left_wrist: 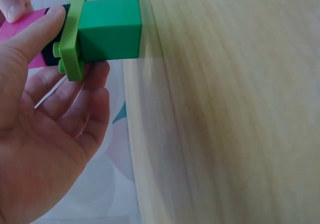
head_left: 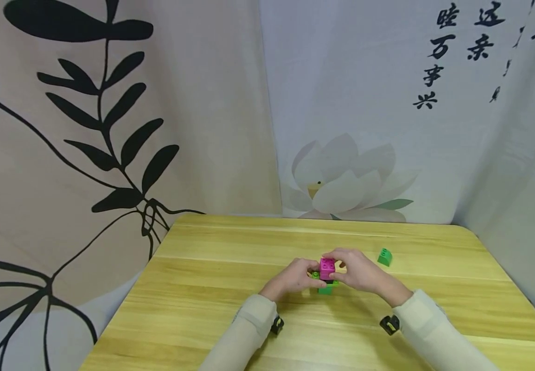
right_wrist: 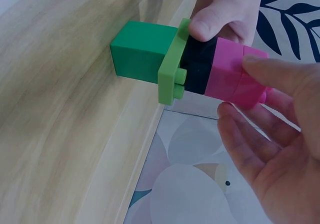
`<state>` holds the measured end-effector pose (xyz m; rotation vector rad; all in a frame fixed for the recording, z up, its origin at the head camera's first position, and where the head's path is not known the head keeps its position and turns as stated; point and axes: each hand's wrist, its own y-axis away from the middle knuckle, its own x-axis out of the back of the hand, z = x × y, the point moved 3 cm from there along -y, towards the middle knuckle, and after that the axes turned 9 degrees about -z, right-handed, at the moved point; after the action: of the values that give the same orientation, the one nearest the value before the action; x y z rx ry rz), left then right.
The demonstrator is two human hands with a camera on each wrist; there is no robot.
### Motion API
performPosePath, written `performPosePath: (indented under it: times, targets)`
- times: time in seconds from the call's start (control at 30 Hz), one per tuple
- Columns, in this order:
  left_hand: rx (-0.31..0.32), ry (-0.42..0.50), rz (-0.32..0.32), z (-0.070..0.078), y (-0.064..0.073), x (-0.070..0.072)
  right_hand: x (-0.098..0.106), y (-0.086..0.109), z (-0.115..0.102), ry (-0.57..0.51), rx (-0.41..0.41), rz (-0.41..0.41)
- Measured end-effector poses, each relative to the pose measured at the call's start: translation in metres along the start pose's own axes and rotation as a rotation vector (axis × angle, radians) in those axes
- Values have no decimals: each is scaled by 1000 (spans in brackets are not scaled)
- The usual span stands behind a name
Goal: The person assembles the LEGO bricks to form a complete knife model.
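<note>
A stack of building bricks stands upright on the table between the two hands. At its bottom is a green brick (right_wrist: 142, 51), topped by a light green plate (right_wrist: 169, 83) with studs that jut out past the stack. Above that comes a black brick (right_wrist: 196, 66), then two pink bricks (right_wrist: 226, 71). The left hand (head_left: 290, 278) grips the stack at the black brick, thumb on one side and fingers behind. With thumb and fingertips, the right hand (head_left: 357, 269) pinches the upper pink brick from the other side.
A loose green brick (head_left: 385, 256) lies on the wooden table (head_left: 434, 288), beyond the right hand. Printed curtains (head_left: 221, 103) hang right behind the table's back edge. A black wrist device (head_left: 390, 324) is worn at the right sleeve, another (head_left: 277, 324) at the left.
</note>
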<state>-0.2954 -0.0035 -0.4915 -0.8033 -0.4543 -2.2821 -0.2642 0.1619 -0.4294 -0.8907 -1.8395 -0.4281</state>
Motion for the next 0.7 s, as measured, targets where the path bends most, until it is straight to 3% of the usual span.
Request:
performPosePath:
  times: [0.2, 0.7]
  targets:
    - [17, 6, -1, 1, 1, 0, 5, 10, 8, 12, -15, 9]
    - [59, -4, 6, -1, -2, -1, 21, 40, 55, 58, -122, 36]
